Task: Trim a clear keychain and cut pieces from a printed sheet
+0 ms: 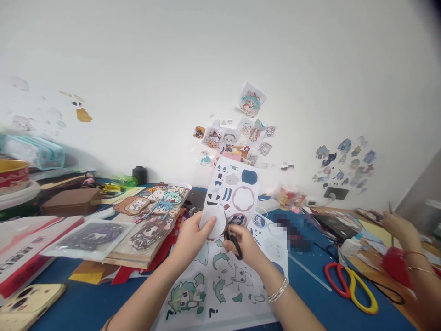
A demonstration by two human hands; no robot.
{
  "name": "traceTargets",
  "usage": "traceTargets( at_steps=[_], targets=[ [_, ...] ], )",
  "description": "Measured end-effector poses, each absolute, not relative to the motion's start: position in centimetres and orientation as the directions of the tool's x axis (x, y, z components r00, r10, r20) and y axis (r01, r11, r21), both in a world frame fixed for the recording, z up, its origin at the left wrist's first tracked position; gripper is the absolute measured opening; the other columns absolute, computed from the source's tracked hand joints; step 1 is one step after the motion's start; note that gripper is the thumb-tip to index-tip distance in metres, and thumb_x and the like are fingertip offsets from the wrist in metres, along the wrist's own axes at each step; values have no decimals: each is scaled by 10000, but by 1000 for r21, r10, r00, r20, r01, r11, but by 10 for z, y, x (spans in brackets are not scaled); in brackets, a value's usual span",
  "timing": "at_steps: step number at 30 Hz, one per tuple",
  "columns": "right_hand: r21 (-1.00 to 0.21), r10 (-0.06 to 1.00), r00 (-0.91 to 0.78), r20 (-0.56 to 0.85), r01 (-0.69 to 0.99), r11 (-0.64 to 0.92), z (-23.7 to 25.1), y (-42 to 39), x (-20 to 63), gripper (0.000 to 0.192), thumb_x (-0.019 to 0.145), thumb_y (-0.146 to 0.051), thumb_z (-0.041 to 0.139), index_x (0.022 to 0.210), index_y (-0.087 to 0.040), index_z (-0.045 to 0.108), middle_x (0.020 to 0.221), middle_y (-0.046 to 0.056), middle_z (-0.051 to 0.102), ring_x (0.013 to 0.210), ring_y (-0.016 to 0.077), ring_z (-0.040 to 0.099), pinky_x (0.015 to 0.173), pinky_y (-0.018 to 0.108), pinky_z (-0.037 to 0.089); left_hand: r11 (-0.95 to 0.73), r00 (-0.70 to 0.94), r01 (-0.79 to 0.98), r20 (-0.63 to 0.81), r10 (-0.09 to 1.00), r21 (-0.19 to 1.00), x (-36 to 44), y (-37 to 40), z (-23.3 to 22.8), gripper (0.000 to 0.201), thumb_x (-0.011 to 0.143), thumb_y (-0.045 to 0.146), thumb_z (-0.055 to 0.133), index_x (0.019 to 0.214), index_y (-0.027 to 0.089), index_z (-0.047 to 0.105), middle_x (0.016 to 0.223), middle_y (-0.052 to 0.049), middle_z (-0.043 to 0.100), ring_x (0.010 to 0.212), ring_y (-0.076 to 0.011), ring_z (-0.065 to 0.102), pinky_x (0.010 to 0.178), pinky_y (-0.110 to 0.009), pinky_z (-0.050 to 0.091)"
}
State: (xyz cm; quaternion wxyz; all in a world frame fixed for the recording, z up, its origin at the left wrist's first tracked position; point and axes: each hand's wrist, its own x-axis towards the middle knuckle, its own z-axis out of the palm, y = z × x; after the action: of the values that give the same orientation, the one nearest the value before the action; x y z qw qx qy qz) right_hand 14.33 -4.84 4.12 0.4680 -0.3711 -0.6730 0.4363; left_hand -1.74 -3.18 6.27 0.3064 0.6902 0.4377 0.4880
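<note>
Cutting is in hand: the left hand [193, 236] pinches the sheet [231, 195] upright above the desk [330, 308], the right hand [243, 246] grips scissors [233, 238] (blades into its lower edge). Next, steer round a printed shape.

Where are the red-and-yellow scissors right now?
In the head view, the red-and-yellow scissors lie on the blue table at lower right, between the right hand and another person's hand, touched by neither.

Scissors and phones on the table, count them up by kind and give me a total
Black-handled scissors in the right hand: 1
Red-and-yellow scissors on the blue table: 1
Phone: 1
Total: 3
</note>
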Motion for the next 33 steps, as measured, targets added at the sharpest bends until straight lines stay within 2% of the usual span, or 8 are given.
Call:
traceTargets(
  at_steps=[8,20,29,33],
  targets=[
    [-919,895,-308,323,126,374,37,-45,149,318,649,-401,695,796,-142,584,607,-24,461,537,105,414,501,242,346,-437,151,319,410,899,841,-19,-32,64,297,753,453,457,690,174,536,605,-9,577,575,-177,533,524,-247,384],
    [-920,908,-298,293,172,353,43,-48,150,391,609,-485,701,758,-157,552,531,-44,409,477,94,345,441,239,303,-436,149,273,410,900,858,-19,-33,66,297,735,454,482,691,166,541,623,-7,574,592,-172,535,518,-240,394],
    [-920,918,-285,275,199,338,41,-47,153,354,594,-442,725,749,-160,574,522,-51,412,469,90,356,447,234,321,-458,161,289,429,889,841,-21,-28,63,302,731,445,484,693,157,565,653,-12,601,630,-179,552,545,-245,407],
    [-894,911,-296,287,258,366,41,-44,158,308,602,-380,736,767,-158,601,582,-30,486,519,106,424,515,247,385,-459,165,301,428,888,836,-22,-28,64,299,730,439,485,705,156,577,693,-23,619,667,-191,562,571,-253,417]
  ],
)
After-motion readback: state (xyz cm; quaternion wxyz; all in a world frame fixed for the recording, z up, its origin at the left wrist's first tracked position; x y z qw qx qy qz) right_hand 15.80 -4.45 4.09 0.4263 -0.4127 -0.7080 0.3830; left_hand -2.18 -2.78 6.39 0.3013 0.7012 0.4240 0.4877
